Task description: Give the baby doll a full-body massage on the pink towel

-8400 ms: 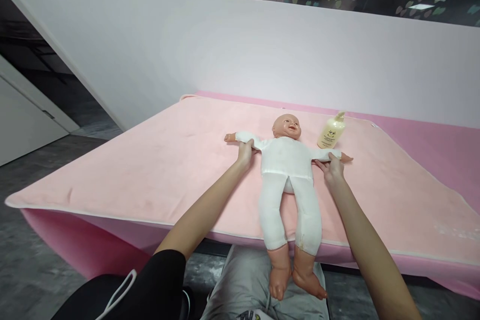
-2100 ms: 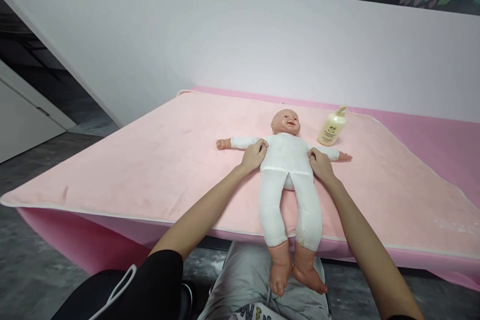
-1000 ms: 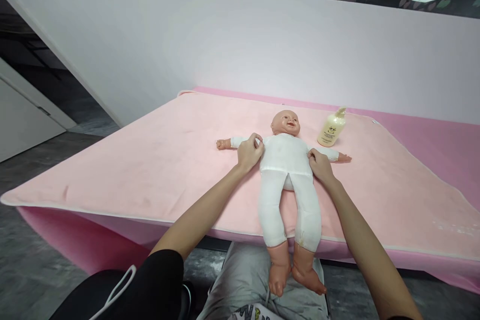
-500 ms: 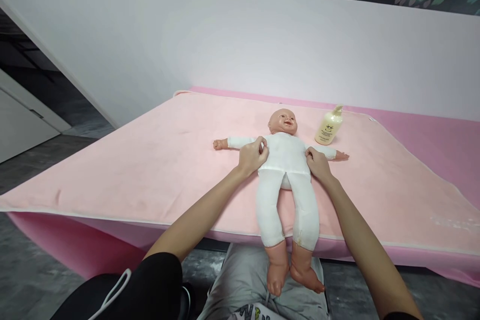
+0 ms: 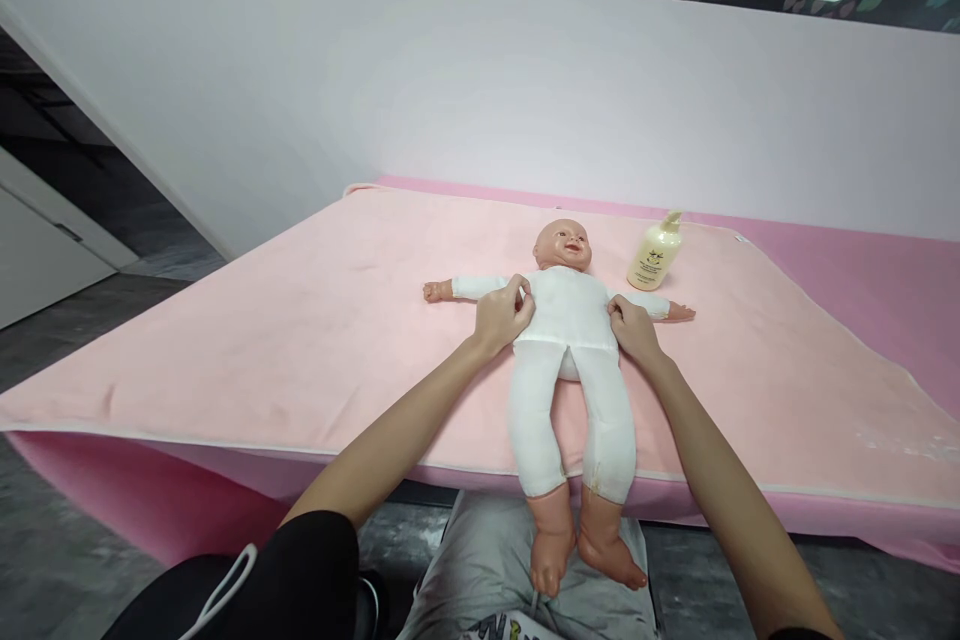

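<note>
A baby doll (image 5: pixel 574 310) with a white cloth body lies face up, its head toward the wall and its feet hanging past the table's front edge. My left hand (image 5: pixel 504 315) is closed at the side of the doll's chest, just below its arm, pinching the white cloth. On the opposite side, my right hand (image 5: pixel 634 328) has its fingers closed on the cloth near the other armpit. Beyond the doll's arm on the right stands a pale yellow pump bottle (image 5: pixel 655 253), touched by neither hand.
A light pink blanket (image 5: pixel 300 320) covers the pink table (image 5: pixel 885 290). Behind it rises a white wall (image 5: pixel 480 90). My legs in grey trousers (image 5: pixel 480 560) are under the front edge. A white door (image 5: pixel 45 240) is at far left.
The whole view has shifted very slightly. Both hands keep the same hold on the doll's sides.
</note>
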{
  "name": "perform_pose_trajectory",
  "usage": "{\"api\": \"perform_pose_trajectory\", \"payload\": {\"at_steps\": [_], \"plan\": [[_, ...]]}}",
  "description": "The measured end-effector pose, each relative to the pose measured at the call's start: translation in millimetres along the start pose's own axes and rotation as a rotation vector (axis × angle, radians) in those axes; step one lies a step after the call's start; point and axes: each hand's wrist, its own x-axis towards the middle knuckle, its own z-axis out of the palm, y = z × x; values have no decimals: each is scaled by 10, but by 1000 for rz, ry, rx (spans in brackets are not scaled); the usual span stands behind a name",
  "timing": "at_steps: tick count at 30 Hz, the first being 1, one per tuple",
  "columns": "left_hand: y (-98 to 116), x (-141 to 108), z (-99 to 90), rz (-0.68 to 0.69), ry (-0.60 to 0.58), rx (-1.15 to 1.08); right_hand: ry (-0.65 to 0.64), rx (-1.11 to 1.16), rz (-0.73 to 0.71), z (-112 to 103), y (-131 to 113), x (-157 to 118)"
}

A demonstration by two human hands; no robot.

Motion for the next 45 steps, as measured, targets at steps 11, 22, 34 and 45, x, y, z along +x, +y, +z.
{"api": "perform_pose_trajectory", "payload": {"at_steps": [11,22,34,45], "plan": [[-19,3,17,-14,-25,-20,5,-25,-4,3,-1,9],[4,28,-16,-59,-121,41,14,-10,-24,-1,12,6],[17,27,-24,-55,-143,85,7,-10,-21,2,17,8],[-9,45,-4,-56,-154,122,17,-18,-35,9,28,12]]}}
